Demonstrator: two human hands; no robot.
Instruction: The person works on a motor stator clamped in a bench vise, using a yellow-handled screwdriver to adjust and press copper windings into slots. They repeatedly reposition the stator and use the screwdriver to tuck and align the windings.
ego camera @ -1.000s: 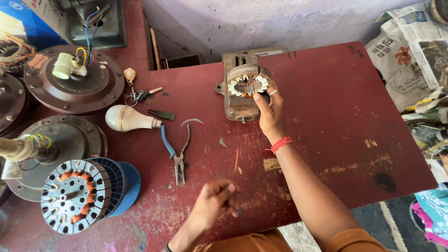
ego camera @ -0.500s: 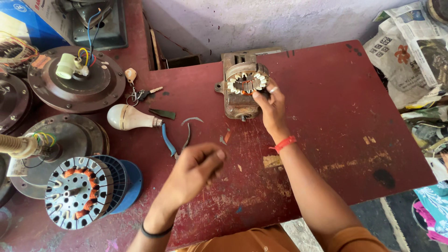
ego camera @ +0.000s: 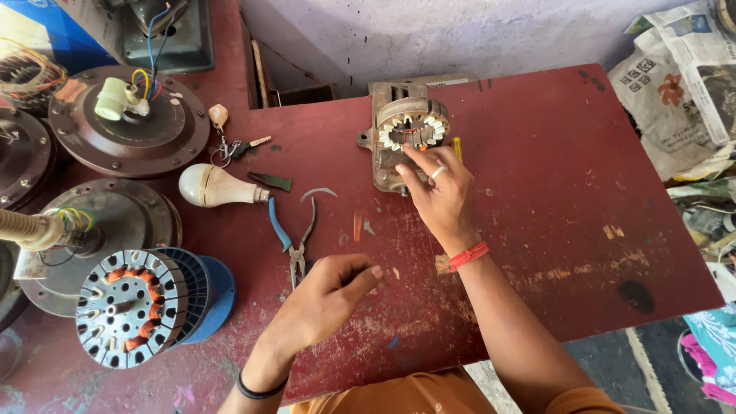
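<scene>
Red, scuffed paint covers the worktop (ego camera: 537, 153), and near its far edge sits the small motor stator (ego camera: 410, 134), its ring of white-capped winding slots facing up in a rusty metal housing. My right hand (ego camera: 437, 192) rests on the near side of that ring, fingers (ego camera: 410, 157) partly spread, the tips touching the windings; I can't tell whether they pinch a wire or only press. A yellow-tipped tool (ego camera: 458, 146) peeks out just behind this hand. My left hand (ego camera: 330, 295) hovers above the worktop's near edge, fingers (ego camera: 360, 276) curled loosely with thumb against forefinger; whether something tiny sits between them I can't tell. Blue-handled pliers (ego camera: 295, 238) lie just beside it, jaws pointing toward me, with a bulb (ego camera: 218, 186) and a bunch of keys (ego camera: 234, 147) beyond. To the left sit a wound fan stator on a blue drum (ego camera: 130, 307) and brown ceiling-fan housings (ego camera: 130, 123).

The risk I judge here: the fine winding wire looks delicate, and a hard tug from the right fingertips could snap or nick it. The housing isn't held down by the other hand, so a pull could slide it toward the far edge. The hovering left wrist could also knock the pliers.
</scene>
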